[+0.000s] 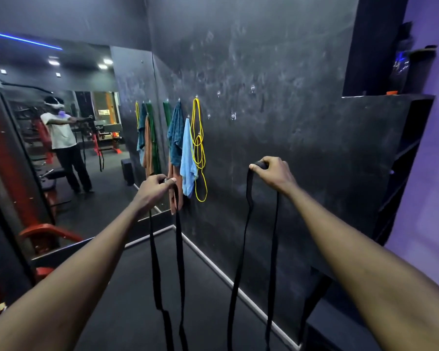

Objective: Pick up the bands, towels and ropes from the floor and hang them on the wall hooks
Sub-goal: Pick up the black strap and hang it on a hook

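Both arms reach out toward the dark wall (302, 153). My left hand (153, 190) grips one black band (179, 262), whose two strands hang down past the frame's bottom. My right hand (273, 173) grips a second black band (241, 249) that hangs in the same way. On the wall hooks to the left hang a yellow rope (199, 148), a light blue towel (188, 160), a dark teal towel (176, 133), an orange-brown towel (174, 196) and a green band (166, 114). Several small hooks (233, 116) right of the rope carry nothing.
A large mirror (69, 138) on the left reflects a person and red gym equipment (48, 234). A black shelf unit (401, 160) juts from the wall on the right, with a dark bottle (401, 67) on top. The floor (127, 287) is dark matting.
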`<state>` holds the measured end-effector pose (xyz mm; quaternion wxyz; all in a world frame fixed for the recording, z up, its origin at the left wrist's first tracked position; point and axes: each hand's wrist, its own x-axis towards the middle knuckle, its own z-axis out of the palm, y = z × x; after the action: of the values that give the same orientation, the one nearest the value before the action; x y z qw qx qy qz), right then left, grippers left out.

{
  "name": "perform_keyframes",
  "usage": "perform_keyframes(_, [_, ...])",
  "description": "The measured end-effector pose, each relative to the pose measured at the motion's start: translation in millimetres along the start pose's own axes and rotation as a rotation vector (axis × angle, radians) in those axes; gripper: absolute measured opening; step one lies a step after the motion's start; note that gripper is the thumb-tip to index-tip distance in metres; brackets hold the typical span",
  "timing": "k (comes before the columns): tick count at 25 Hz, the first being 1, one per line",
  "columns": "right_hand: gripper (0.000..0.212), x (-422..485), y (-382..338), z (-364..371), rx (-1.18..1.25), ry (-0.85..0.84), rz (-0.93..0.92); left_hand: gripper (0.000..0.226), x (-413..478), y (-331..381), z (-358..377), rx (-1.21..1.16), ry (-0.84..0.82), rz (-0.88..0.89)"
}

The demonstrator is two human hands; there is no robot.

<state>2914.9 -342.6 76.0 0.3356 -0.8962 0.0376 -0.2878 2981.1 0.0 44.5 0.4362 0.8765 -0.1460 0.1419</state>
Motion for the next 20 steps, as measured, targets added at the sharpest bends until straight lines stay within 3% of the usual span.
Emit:
perform_keyframes(12, [0.029,263,18,163,0.043,0.005,-0.064,0.045,295,-101,32,0.084,-0.053,0.103])
perform_keyframes(20, [0.035,425,30,287,-0.083,0.052,-0.047,0.053,497,-192,44,0.031,-0.115,0.175])
